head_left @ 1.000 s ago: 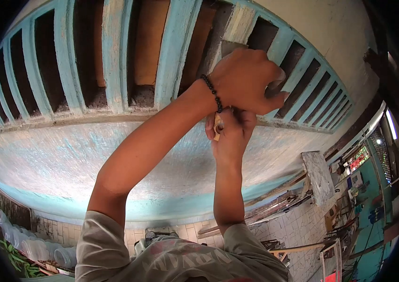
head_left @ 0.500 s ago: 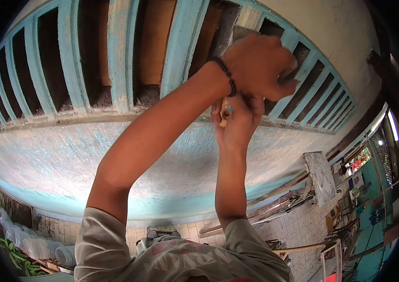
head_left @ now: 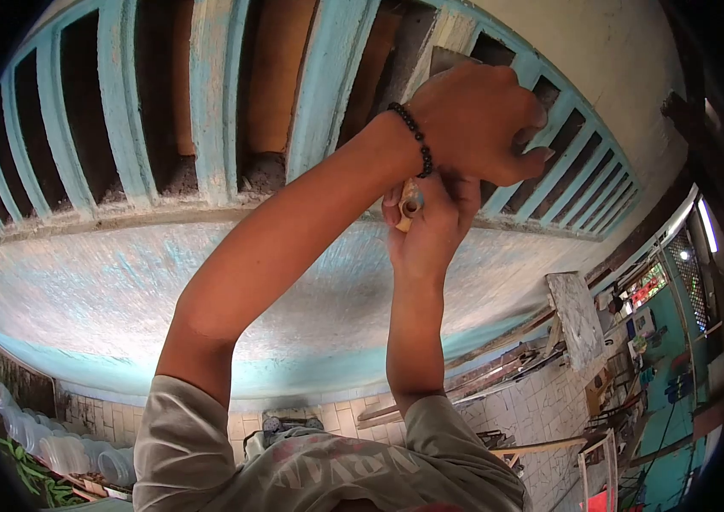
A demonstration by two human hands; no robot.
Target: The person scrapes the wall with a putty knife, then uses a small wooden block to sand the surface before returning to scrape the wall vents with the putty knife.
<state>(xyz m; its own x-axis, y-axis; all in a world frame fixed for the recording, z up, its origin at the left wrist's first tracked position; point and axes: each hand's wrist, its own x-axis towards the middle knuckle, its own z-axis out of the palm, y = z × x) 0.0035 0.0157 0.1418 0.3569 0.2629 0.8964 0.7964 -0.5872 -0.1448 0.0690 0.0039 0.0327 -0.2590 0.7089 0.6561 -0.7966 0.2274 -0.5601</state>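
My right hand (head_left: 430, 213) is closed around the yellowish handle (head_left: 411, 203) of a scraper, its holed end pointing back at me. A flat grey blade (head_left: 451, 60) shows past the upper edge of my left hand (head_left: 481, 119), against a pale, stripped bar (head_left: 451, 30). My left hand, wearing a dark bead bracelet (head_left: 417, 136), crosses over the scraper with fingers curled and thumb out to the right. What its fingers hold is hidden. Both hands are up against a light-blue barred grille (head_left: 328, 85) with worn paint.
Below the grille runs a scuffed wall (head_left: 319, 282) with patches of blue paint. Clear plastic containers (head_left: 63, 452) stand low on the left beside green plants. At the right are a leaning board (head_left: 575, 320), wooden pieces, a tiled floor (head_left: 515, 418) and clutter along a teal wall.
The view has shifted slightly, and my left hand has moved a little to the right along with its bracelet. My right hand keeps its hold on the scraper handle.
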